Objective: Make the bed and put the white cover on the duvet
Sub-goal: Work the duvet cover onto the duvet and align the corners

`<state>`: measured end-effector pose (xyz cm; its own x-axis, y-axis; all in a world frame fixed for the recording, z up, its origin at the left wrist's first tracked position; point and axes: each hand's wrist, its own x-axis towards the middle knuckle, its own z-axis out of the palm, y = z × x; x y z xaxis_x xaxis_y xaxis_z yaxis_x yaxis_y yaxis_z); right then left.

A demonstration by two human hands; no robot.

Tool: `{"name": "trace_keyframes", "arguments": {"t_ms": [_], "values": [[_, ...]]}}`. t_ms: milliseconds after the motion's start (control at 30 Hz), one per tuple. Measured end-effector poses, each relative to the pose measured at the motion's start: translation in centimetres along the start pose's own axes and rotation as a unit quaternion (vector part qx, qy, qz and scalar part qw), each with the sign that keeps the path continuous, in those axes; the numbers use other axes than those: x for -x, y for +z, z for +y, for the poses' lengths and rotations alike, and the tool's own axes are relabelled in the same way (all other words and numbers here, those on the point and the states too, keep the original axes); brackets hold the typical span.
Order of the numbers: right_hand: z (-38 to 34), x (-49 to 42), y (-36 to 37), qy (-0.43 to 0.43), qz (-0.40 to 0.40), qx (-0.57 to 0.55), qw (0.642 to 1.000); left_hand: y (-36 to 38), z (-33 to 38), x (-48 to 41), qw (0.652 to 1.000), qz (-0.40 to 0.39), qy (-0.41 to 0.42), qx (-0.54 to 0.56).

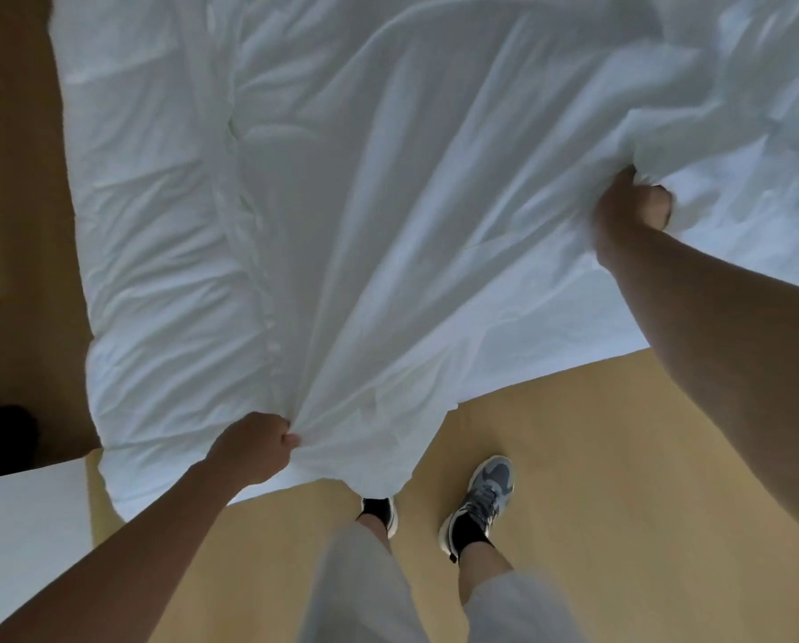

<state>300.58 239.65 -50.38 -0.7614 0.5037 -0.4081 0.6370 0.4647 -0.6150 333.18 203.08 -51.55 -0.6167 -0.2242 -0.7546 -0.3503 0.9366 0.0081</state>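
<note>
White cover (388,187) spread over the bed (759,271), its near corner hanging past the bed's foot above the floor (620,457). A row of buttons runs along a seam at left, beside a puffier band that is probably the duvet (156,225); whether the duvet lies fully inside the cover cannot be told. Left hand (253,450) clenched on a bunched fold at the near corner, creases fanning out from the fist. Right hand (631,206) clenched on a gathered fold further up the bed's right side, arm extended. Fabric between the two fists is drawn into long diagonal ridges. The person stands at the bed's corner, both shoes (478,498) on the floor; the left one lies partly under the hanging corner.

Risks, as judged: an uneven pull from the two fists could drag the cover askew or bunch the filling to one side; a hard tug near the seam could strain the buttons; the hanging corner could be stepped on, since it drapes just above the left foot.
</note>
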Motion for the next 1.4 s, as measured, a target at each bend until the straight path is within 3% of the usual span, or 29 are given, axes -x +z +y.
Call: {"name": "trace_keyframes", "arguments": {"t_ms": [33,100,133,167,233,367,500,700,967,1033,1133,1233,1300,1400], "values": [[0.2,0.1,0.5,0.026,-0.009,-0.01,1.0,-0.8,1.5,-0.4,0.999,0.042,0.011,-0.008],[1.6,0.1,1.2,0.002,-0.01,0.077,0.997,-2.2,5.4,-1.8,0.983,0.165,0.08,0.023],[1.8,-0.1,1.3,0.0,-0.003,0.055,0.998,-3.0,7.6,-2.6,0.966,0.226,0.124,0.035],[2.0,0.4,1.1,0.034,0.006,-0.053,0.998,-3.7,10.1,-3.4,0.946,0.277,0.163,0.03],[1.7,1.2,0.8,0.072,0.034,-0.149,0.986,-5.3,15.1,-5.2,0.924,0.325,0.2,-0.024],[3.2,1.9,1.3,0.078,0.016,-0.117,0.99,-7.2,20.6,-8.9,0.945,0.274,0.147,-0.101],[3.7,2.7,1.1,0.116,-0.024,-0.183,0.976,-6.4,19.0,-10.4,0.953,0.261,0.148,-0.039],[4.3,6.0,2.0,0.13,-0.111,-0.376,0.911,-6.1,15.8,-9.2,0.943,0.251,0.215,0.036],[6.8,13.6,8.4,0.083,-0.136,-0.245,0.956,-4.4,2.5,-6.4,0.958,0.194,0.209,0.02],[6.7,14.4,8.8,0.09,-0.11,-0.19,0.971,-4.7,1.5,-6.1,0.961,0.177,0.21,0.002],[5.8,17.4,9.0,0.007,-0.088,-0.077,0.993,-6.8,3.8,-5.7,0.947,0.207,0.244,0.013],[5.9,22.0,10.3,-0.079,-0.178,0.032,0.98,-9.7,9.5,-5.3,0.894,0.307,0.315,0.086],[6.2,24.0,10.8,-0.115,-0.237,0.068,0.962,-11.1,13.9,-5.6,0.888,0.314,0.334,0.041],[6.4,24.0,10.6,-0.123,-0.264,0.052,0.955,-12.1,18.3,-7.6,0.891,0.31,0.323,-0.071]]}}
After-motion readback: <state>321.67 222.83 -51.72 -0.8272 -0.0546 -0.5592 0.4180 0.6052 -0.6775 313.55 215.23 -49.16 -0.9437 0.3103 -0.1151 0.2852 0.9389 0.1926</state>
